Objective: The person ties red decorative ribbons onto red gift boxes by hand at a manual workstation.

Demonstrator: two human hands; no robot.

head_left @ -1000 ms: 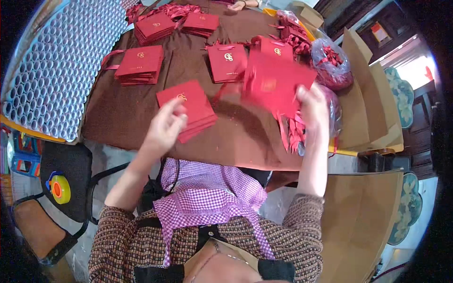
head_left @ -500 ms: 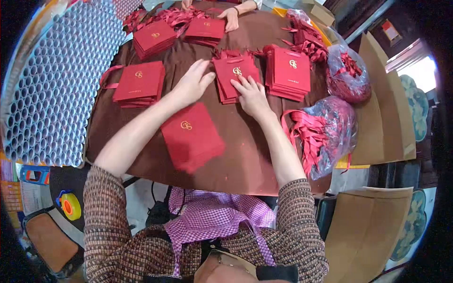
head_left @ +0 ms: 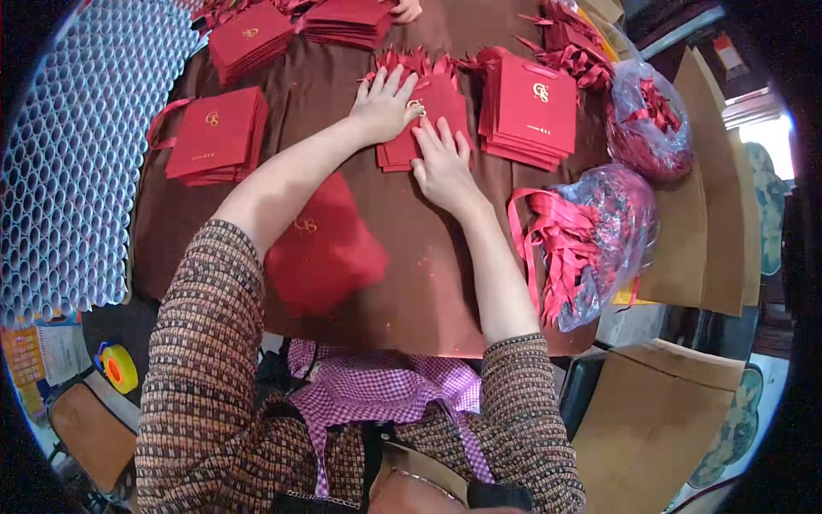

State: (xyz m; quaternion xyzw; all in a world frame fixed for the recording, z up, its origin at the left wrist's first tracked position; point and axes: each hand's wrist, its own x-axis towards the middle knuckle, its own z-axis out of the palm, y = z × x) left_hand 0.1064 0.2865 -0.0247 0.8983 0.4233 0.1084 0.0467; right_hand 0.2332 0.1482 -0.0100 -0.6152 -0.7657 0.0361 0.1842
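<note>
My left hand (head_left: 383, 110) lies with fingers spread on the upper left part of a stack of red paper gift bags (head_left: 443, 96) with a gold logo. On the lower part of that same stack rests my right hand (head_left: 447, 174), its fingers stretched out and apart. Ribbon ends stick out along the stack's far edge. Just right of it stands another stack of red bags (head_left: 535, 116). More red bags (head_left: 330, 257) lie nearer me, partly hidden under my left forearm and looking blurred.
Further stacks of red bags sit at left (head_left: 214, 128) and far left (head_left: 248, 43). A co-worker's hand (head_left: 407, 10) shows at the far edge. Plastic bags of red ribbon (head_left: 612, 227) lie at right. A panel of pale tubes (head_left: 77, 171) borders the left side; cardboard (head_left: 685, 214) stands right.
My left hand has moved right onto the middle stack, from beside it. My right hand has slid slightly down on the stack. The view has shifted, so the far things sit higher.
</note>
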